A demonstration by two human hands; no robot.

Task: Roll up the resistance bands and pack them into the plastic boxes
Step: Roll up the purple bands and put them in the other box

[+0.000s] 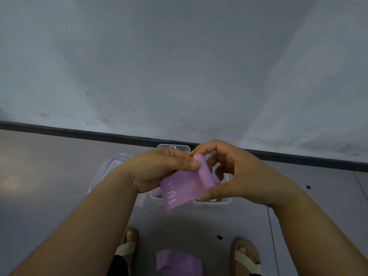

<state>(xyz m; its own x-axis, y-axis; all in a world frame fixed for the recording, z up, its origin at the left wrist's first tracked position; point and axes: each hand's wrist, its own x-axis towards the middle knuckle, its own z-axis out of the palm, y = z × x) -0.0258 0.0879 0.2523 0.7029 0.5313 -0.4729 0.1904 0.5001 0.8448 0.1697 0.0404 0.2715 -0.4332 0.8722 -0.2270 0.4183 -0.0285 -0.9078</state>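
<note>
The left hand (pixel 159 170) pinches the rolled upper end of a lilac rubber resistance band (pixel 183 190) printed "10 LB", and the right hand (pixel 235 172) curls round the roll from the other side. It hangs above the clear plastic boxes (pixel 211 201) on the grey floor (pixel 49 186). Nearer the person than those boxes, 1 more lilac band (pixel 177 261) lies between the sandalled feet.

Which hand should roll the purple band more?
Probably the right hand: its thumb and fingers hold the purple band at both ends of its roll, while the left hand pinches the flat part.
</note>
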